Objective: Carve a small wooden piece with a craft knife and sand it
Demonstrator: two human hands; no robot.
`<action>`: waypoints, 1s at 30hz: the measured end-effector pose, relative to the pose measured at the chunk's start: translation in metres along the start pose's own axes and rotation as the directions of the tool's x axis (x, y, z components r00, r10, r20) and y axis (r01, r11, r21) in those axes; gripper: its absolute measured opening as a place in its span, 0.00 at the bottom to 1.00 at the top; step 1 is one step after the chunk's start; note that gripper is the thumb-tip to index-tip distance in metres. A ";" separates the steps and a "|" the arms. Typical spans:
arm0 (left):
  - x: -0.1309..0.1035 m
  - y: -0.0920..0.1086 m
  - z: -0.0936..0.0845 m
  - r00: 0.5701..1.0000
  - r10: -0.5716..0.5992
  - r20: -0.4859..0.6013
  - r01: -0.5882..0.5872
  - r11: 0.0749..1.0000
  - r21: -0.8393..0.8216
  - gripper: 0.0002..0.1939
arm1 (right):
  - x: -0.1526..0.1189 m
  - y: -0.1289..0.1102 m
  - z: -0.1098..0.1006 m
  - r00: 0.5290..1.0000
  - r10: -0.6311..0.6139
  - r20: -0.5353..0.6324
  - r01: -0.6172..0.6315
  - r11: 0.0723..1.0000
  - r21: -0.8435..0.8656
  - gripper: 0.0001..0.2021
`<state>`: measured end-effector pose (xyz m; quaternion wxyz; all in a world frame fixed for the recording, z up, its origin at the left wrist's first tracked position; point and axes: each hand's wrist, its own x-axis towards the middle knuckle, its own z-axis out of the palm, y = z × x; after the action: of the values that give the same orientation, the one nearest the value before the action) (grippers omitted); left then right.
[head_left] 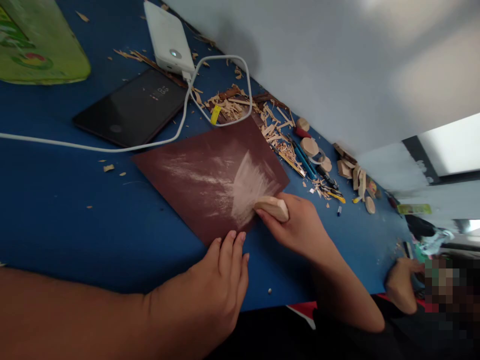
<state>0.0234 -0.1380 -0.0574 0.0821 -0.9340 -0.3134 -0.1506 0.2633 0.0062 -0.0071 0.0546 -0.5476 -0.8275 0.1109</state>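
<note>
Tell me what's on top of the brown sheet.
Pale dust; the left hand at its near edge; a wooden piece in the right hand. Sheet under them is hidden.

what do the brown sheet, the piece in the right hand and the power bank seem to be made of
Brown sheet: probably sandpaper, dull and matte, with pale dust streaked across it.

Piece: likely bare wood, pale tan and matte; no glossy coating shows in the right hand.

Power bank: perhaps plastic, given its smooth white casing, though painted metal can't be ruled out.

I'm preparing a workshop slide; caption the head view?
Right hand holding a wooden piece on dust-streaked brown sandpaper, left hand at the sheet's edge.
</note>
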 end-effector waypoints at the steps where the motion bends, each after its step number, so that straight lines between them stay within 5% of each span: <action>1: 0.000 0.000 0.000 1.000 0.002 -0.007 -0.002 1.000 0.001 0.26 | -0.002 0.000 0.000 1.000 0.005 0.005 -0.005 1.000 0.015 0.17; 5: 0.000 0.000 0.000 1.000 -0.008 -0.002 0.008 1.000 0.001 0.27 | -0.005 -0.001 0.000 0.982 0.126 -0.142 -0.134 0.990 -0.052 0.16; 9: -0.001 0.000 0.001 1.000 -0.006 -0.010 0.006 1.000 -0.003 0.27 | -0.007 -0.004 0.001 0.999 -0.010 0.033 0.011 1.000 -0.004 0.15; 13: 0.000 -0.001 0.000 1.000 0.000 -0.004 0.000 1.000 0.022 0.27 | -0.010 -0.009 0.003 0.979 0.121 -0.166 -0.137 0.986 -0.093 0.16; 17: 0.001 -0.001 -0.001 1.000 -0.004 0.002 0.004 1.000 0.010 0.27 | -0.014 -0.020 0.007 0.995 -0.082 0.052 0.082 0.997 0.009 0.16; 22: 0.000 0.001 -0.001 1.000 -0.011 0.002 0.011 1.000 0.006 0.27 | -0.010 -0.019 0.010 0.990 0.055 -0.127 -0.061 0.997 -0.044 0.16; 26: 0.000 0.002 0.001 1.000 -0.017 0.011 0.017 1.000 -0.003 0.27 | -0.012 -0.022 0.011 0.994 -0.106 0.040 0.105 0.994 0.018 0.15; 30: 0.000 0.005 0.002 1.000 -0.010 0.011 0.009 1.000 0.016 0.28 | -0.009 -0.022 0.010 0.986 0.069 -0.150 -0.076 0.996 -0.040 0.15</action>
<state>0.0267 -0.1410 -0.0594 0.0872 -0.9326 -0.3196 -0.1430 0.2452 -0.0116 -0.0111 0.0997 -0.5851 -0.8031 0.0529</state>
